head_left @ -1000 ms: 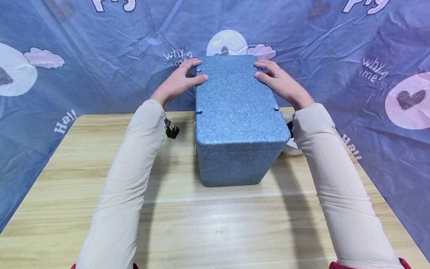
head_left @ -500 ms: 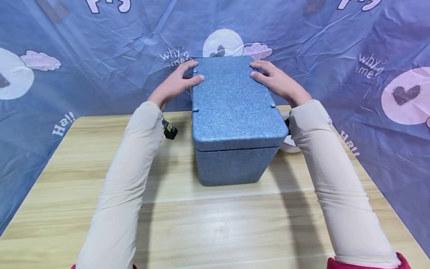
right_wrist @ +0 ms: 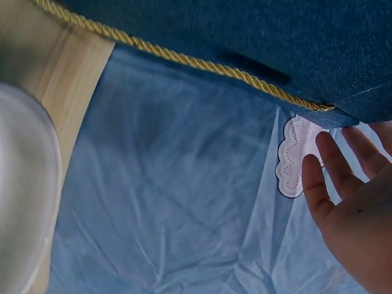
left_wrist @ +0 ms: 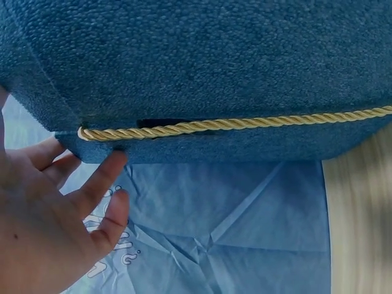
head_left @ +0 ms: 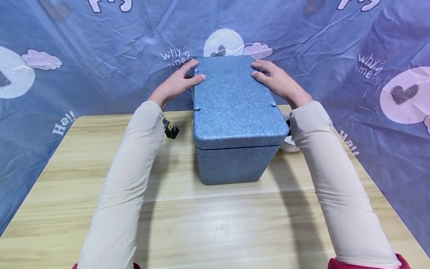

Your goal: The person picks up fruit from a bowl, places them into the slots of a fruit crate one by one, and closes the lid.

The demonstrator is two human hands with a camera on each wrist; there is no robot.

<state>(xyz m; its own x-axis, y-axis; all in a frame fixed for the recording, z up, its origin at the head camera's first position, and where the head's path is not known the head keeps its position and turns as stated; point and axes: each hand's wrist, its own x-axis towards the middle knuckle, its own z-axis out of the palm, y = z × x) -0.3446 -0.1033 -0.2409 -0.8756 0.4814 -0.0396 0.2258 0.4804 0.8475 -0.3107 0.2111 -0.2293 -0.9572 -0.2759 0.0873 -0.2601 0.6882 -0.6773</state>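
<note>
In the head view a blue, speckled foam box (head_left: 231, 164) stands on the table with its lid (head_left: 235, 101) on top. A thin dark gap runs between lid and box at the near end. My left hand (head_left: 176, 84) grips the lid's far left corner, thumb on top and fingers at the side. Opposite it, my right hand (head_left: 280, 82) grips the far right corner likewise. A gold twisted rope (left_wrist: 245, 124) crosses the box's left side in the left wrist view. Another gold rope (right_wrist: 177, 58) shows along the right side in the right wrist view.
A white round dish (right_wrist: 24, 190), partly hidden by the box and my right arm in the head view, stands on the wooden table (head_left: 215, 224). Behind the table hangs a blue printed cloth (head_left: 134, 56), close to the box's far end.
A dark gap between lid and box has appeared at the near end, where the lid sat closely before. Both hands keep the same hold at the far corners.
</note>
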